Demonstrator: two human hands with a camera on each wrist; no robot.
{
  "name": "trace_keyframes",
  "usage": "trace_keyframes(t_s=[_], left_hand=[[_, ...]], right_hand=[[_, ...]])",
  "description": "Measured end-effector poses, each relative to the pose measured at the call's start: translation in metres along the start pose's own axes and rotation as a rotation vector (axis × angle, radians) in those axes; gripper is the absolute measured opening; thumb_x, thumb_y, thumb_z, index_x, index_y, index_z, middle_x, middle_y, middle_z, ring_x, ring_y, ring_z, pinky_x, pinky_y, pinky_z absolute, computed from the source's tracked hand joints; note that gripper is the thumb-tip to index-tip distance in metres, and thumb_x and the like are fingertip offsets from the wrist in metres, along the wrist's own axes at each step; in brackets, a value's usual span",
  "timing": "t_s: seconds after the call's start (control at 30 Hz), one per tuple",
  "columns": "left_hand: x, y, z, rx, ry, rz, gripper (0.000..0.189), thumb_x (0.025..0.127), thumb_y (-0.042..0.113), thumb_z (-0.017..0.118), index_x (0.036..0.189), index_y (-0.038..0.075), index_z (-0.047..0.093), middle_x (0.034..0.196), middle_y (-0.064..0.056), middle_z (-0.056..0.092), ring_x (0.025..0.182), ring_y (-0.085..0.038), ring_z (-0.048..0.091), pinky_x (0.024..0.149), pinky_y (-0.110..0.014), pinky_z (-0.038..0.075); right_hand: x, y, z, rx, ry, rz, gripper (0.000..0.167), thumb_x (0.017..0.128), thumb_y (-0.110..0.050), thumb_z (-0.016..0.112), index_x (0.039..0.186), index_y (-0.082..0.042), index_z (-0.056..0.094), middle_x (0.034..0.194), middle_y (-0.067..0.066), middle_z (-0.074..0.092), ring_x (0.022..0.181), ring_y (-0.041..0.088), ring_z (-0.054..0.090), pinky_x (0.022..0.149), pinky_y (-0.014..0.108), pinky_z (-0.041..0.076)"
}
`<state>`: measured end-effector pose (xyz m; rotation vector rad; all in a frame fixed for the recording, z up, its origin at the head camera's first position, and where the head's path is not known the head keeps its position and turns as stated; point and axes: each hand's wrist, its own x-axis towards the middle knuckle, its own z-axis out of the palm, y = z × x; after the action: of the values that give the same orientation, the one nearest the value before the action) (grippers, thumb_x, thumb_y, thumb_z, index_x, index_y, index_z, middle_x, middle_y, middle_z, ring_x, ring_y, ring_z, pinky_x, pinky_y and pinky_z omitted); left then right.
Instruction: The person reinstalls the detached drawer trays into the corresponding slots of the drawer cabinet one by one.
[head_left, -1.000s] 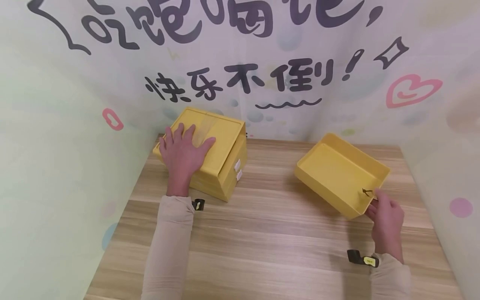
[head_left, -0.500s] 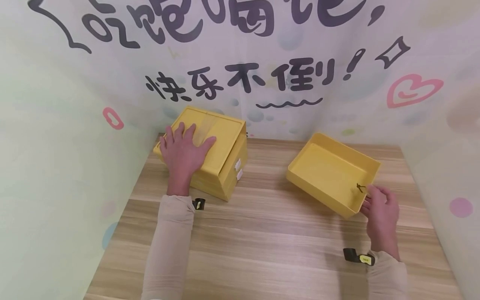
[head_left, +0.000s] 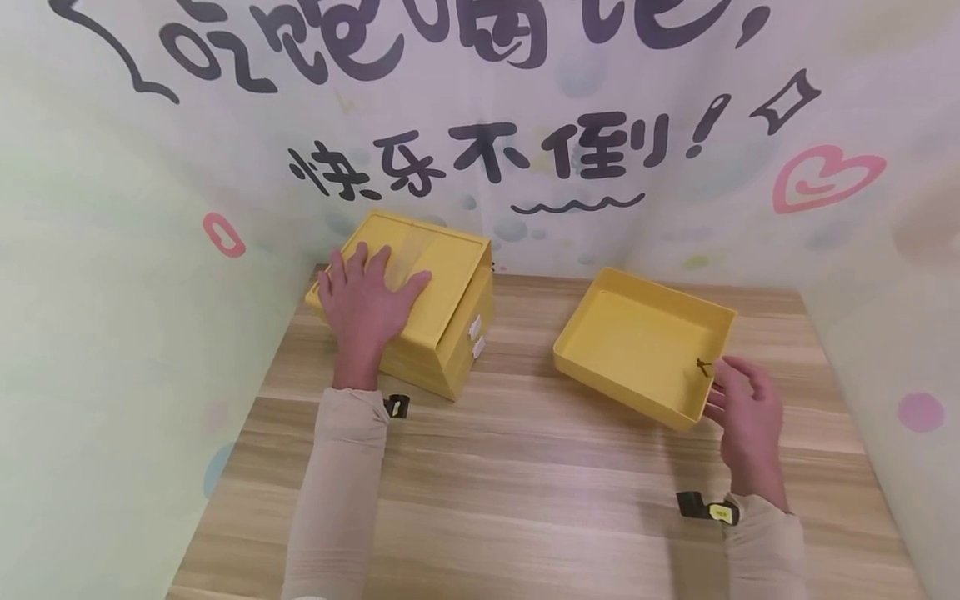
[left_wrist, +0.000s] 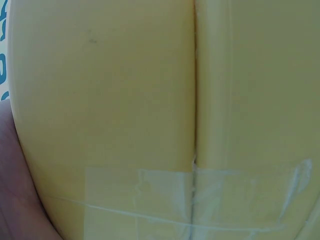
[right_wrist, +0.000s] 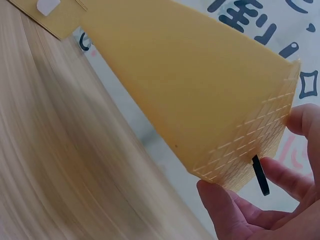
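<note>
A yellow drawer cabinet point(head_left: 450, 342) stands at the back left of the table, with white tags on its right face. My left hand point(head_left: 363, 304) lies spread on its top, fingers straight and thumb out to the side. Clear tape point(left_wrist: 165, 200) crosses a seam on the yellow plastic in the left wrist view. My right hand point(head_left: 750, 417) holds a yellow drawer point(head_left: 633, 350) by its front end, with nothing inside it but a dark cord knot point(head_left: 703, 367). In the right wrist view, fingers and thumb grip the textured front around a black pull loop point(right_wrist: 260, 175), and the drawer is raised above the table.
The wood-grain table point(head_left: 525, 483) is bounded by a printed cloth backdrop point(head_left: 525, 208) close behind the cabinet and drawer. Pale cloth walls rise along the left and right sides.
My right hand has carried the drawer leftward toward the cabinet, turning it slightly so its front faces more to the right. The left hand has stayed on the cabinet top.
</note>
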<state>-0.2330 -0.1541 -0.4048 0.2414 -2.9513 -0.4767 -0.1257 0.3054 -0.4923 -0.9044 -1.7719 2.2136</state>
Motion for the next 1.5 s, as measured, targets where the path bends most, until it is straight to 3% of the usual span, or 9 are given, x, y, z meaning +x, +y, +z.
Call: trace_keyframes(t_s=[0.6,1.1,1.5], left_hand=[[0.000,-0.001,-0.002,0.004,0.010,0.003,0.086,0.090,0.080,0.042,0.155,0.023,0.043,0.166,-0.011,0.032,0.156,-0.042,0.013,0.125,-0.063,0.008],[-0.002,0.003,-0.003,-0.016,-0.023,-0.043,0.088,0.090,0.082,0.040,0.157,0.025,0.040,0.169,-0.010,0.026,0.160,-0.044,0.004,0.127,-0.064,0.001],[-0.006,0.009,-0.003,-0.031,0.014,-0.069,0.085,0.089,0.081,0.044,0.154,0.025,0.044,0.168,-0.011,0.030,0.159,-0.044,0.007,0.127,-0.063,0.003]], right_hand=[[-0.020,-0.003,0.045,-0.036,-0.063,-0.059,0.024,0.095,-0.028,0.072,0.115,-0.017,0.063,0.079,-0.007,0.075,0.064,0.010,0.074,0.058,0.026,0.062],[-0.038,-0.004,0.072,-0.133,-0.153,-0.077,0.032,0.095,-0.035,0.072,0.120,-0.017,0.061,0.086,-0.008,0.073,0.071,0.010,0.075,0.064,0.026,0.063],[-0.044,-0.016,0.095,-0.174,-0.215,-0.124,0.035,0.095,-0.036,0.072,0.121,-0.016,0.062,0.093,-0.007,0.073,0.073,0.011,0.075,0.066,0.028,0.064]])
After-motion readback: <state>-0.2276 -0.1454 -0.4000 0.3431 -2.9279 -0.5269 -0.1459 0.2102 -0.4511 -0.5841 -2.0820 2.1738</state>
